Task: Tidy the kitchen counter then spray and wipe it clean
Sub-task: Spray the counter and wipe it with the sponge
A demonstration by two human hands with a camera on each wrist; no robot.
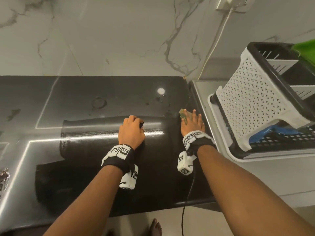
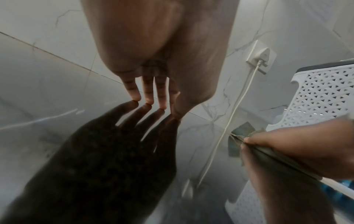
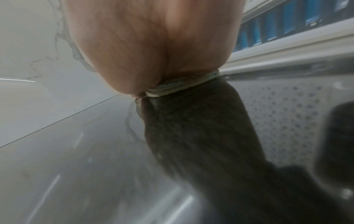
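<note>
The glossy black counter (image 1: 102, 99) carries wet streaks and a ring mark. My left hand (image 1: 131, 132) rests on its middle; in the left wrist view its straight fingers (image 2: 147, 94) touch the surface with their tips and hold nothing. My right hand (image 1: 192, 123) lies flat, fingers spread, on a small greenish cloth (image 1: 182, 114) at the counter's right edge. The left wrist view shows the cloth (image 2: 242, 128) poking out beyond the right hand (image 2: 296, 151). In the right wrist view only a thin edge of the cloth (image 3: 182, 87) shows under the palm (image 3: 153, 45).
A steel drainboard (image 1: 201, 92) borders the counter on the right and bears a white and black dish rack (image 1: 255, 103) with something blue (image 1: 272, 133) beneath it. A white cord (image 1: 216, 40) runs down the marble wall from a socket (image 1: 231, 4).
</note>
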